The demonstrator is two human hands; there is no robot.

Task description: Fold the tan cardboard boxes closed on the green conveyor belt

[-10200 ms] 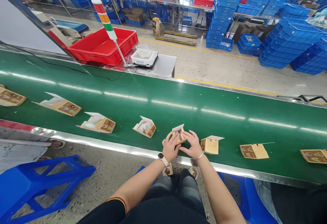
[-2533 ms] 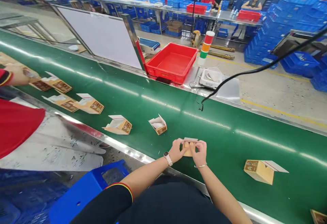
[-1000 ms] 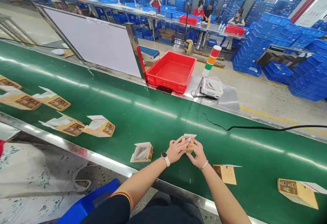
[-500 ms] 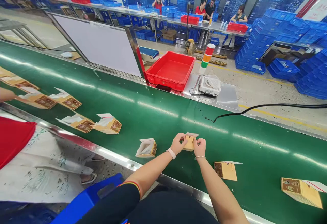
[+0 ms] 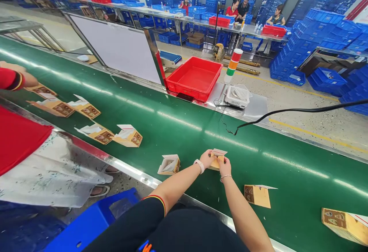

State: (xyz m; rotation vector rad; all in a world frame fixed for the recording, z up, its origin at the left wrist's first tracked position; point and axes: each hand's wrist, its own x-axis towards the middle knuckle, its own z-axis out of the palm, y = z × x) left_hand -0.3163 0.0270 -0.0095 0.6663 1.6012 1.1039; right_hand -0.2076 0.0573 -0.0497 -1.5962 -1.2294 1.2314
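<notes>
A small cardboard box (image 5: 215,164) with a raised white flap is on the green conveyor belt (image 5: 184,129) in front of me. My left hand (image 5: 206,158) grips its left side, fingers at the top edge. On its right side, my right hand (image 5: 225,166) pinches the box near the flap. To the left of my hands stands an open box (image 5: 169,165) with something whitish inside. On the right lies a box with brown printing (image 5: 261,195), its flap lifted, and farther right is another box (image 5: 342,221).
Several open boxes (image 5: 128,136) stand on the belt at left, beside a co-worker in a red top (image 5: 20,140). Past the belt are a red tray (image 5: 195,77), a signal light (image 5: 233,65), a scale (image 5: 237,96) and a black cable (image 5: 276,112).
The box's white flap now shows more between my hands, which stay on it. The co-worker's arm at left has come further into view, and the whole view has shifted slightly.
</notes>
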